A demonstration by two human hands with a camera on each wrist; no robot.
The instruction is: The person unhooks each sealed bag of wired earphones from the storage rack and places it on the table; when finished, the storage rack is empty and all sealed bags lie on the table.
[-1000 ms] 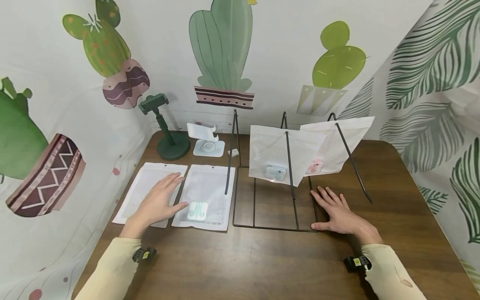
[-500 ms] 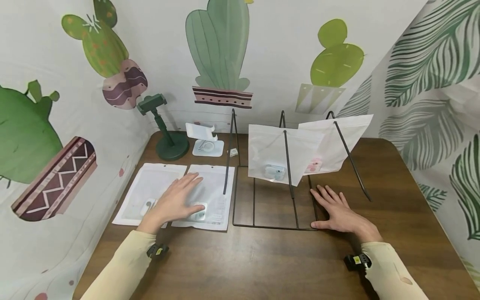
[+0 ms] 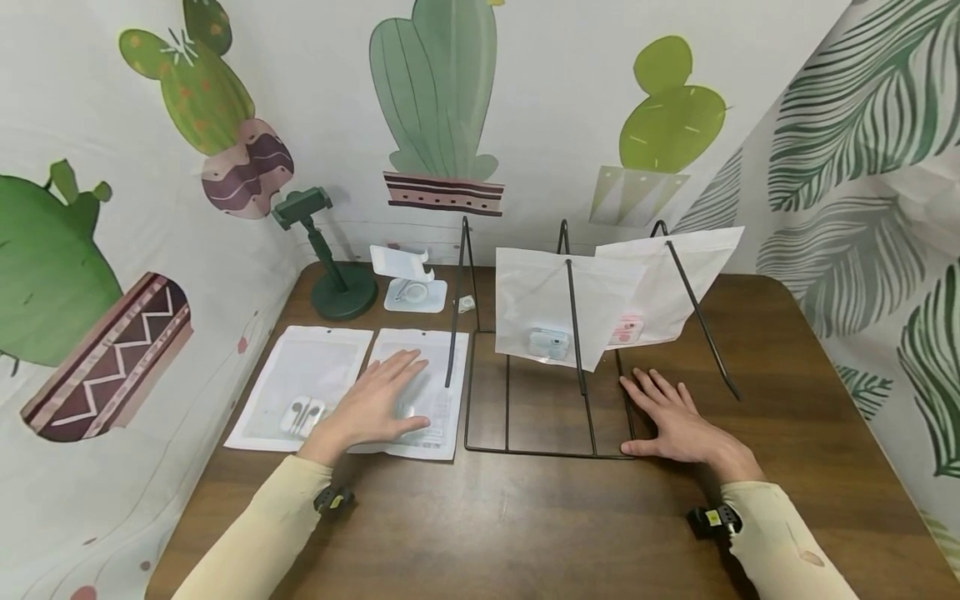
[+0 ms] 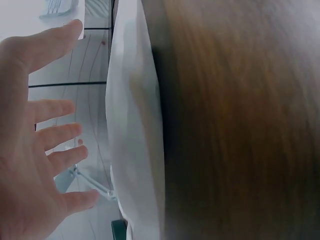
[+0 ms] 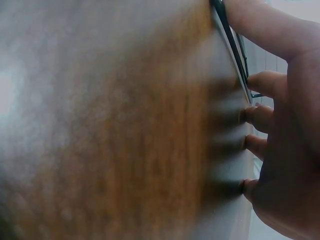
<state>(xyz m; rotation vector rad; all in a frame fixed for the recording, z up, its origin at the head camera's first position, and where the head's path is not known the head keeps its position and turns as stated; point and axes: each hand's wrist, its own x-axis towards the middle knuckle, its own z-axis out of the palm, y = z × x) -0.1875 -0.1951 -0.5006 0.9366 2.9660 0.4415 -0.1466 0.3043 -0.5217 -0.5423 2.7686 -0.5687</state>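
My left hand (image 3: pixel 375 408) hovers with spread fingers over the right one of two flat white pouches; in the left wrist view a gap shows between fingers and pouch. This pouch (image 3: pixel 442 358) is partly hidden by the hand. Beside it lies the left pouch (image 3: pixel 315 358), with white earphones (image 3: pixel 303 415) visible inside. My right hand (image 3: pixel 678 425) rests on the table, its thumb at the front right corner of a black wire rack (image 3: pixel 551 454). On the rack hang a pouch with a light-blue item (image 3: pixel 550 343) and, behind it, a pouch with a pink item (image 3: pixel 627 330).
A dark green stand (image 3: pixel 341 292) and a white phone stand (image 3: pixel 412 283) are at the back left. A small pale piece (image 3: pixel 467 304) lies beside the rack. The rack's upright wires rise between the hands. The brown table (image 3: pixel 502 533) meets a patterned wall cloth behind.
My left hand has moved right, from between the two flat pouches to over the right one, uncovering the earphones in the left pouch. My right hand has stayed in place.
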